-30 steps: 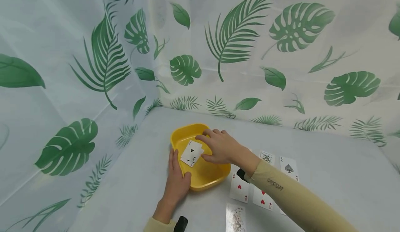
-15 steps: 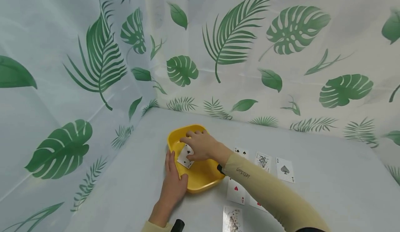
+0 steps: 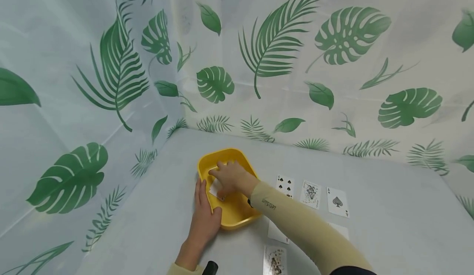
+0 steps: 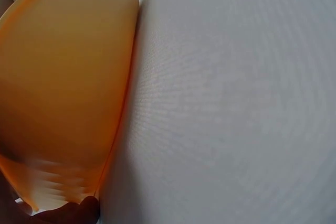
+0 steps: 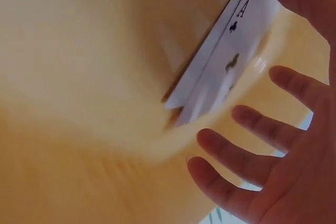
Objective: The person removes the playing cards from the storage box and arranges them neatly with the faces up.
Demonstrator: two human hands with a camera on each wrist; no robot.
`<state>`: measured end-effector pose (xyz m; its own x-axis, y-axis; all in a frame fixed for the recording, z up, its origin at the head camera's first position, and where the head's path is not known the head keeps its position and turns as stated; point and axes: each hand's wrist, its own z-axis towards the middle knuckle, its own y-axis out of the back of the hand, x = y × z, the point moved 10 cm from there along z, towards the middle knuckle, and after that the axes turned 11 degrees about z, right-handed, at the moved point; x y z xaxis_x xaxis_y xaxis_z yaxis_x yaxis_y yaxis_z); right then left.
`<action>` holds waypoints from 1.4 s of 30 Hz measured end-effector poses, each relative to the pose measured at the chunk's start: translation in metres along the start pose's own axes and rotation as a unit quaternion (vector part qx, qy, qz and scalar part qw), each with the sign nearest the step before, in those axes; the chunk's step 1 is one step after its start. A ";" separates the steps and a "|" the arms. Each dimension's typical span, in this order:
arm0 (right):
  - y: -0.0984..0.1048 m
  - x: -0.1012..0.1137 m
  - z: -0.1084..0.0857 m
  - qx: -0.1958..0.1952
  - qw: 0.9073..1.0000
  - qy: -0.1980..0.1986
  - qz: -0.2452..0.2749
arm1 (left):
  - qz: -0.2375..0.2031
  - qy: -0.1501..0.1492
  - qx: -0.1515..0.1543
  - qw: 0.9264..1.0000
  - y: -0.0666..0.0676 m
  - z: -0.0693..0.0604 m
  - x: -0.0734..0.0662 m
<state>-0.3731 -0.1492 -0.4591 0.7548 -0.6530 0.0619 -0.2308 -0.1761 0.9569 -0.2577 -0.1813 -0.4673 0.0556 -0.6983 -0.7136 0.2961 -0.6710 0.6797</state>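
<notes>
A yellow plastic tray (image 3: 238, 224) stands on the pale table. My left hand (image 3: 203, 221) rests against its left side, fingers fairly straight along the wall and thumb at the near corner. In the left wrist view a fingertip (image 4: 79, 211) touches the tray's outer wall (image 4: 68, 77). Inside the tray is my right hand (image 3: 230, 178), over a few overlapping playing cards (image 3: 215, 190). The right wrist view shows an ace of clubs (image 5: 228, 64) on top. There the thumb touches the cards' upper edge, while the other fingers of the right hand (image 5: 289, 166) are spread apart from them.
Right of the tray lie a six of spades (image 3: 284, 185), a joker (image 3: 310, 193) and an ace of spades (image 3: 337, 202). Nearer are another picture card (image 3: 275, 260) and two cards partly under my right sleeve (image 3: 292, 221). Leaf-printed curtains (image 3: 274, 52) rise behind and left.
My right hand has moved left and deeper into the tray, over the cards. The right sleeve now uncovers the six of spades. My left hand stays at the tray's side.
</notes>
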 end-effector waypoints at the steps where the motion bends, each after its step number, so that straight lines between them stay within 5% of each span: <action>1: -0.002 0.000 0.000 0.004 1.000 -0.005 0.001 | 0.000 -0.001 -0.001 1.000 0.000 0.000 0.000; 12: -0.001 0.003 0.005 0.001 1.000 -0.015 0.000 | -0.001 -0.009 -0.009 1.000 0.000 -0.001 -0.001; 20: 0.023 0.007 -0.013 -0.029 0.999 0.005 0.040 | -0.002 -0.002 0.006 1.000 -0.003 0.000 0.000; 33: 0.093 0.013 -0.101 -0.118 0.990 0.070 0.012 | 0.014 0.015 0.008 1.000 -0.002 0.000 0.005; 42: 0.093 -0.010 -0.179 -0.177 0.979 0.090 0.036 | 0.015 0.032 0.004 0.999 -0.004 -0.002 0.006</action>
<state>-0.2923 -0.0274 -0.3196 0.8479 -0.5081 0.1515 -0.0838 0.1538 0.9845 -0.2561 -0.1826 -0.4745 0.1256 -0.7015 -0.7016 0.2859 -0.6516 0.7027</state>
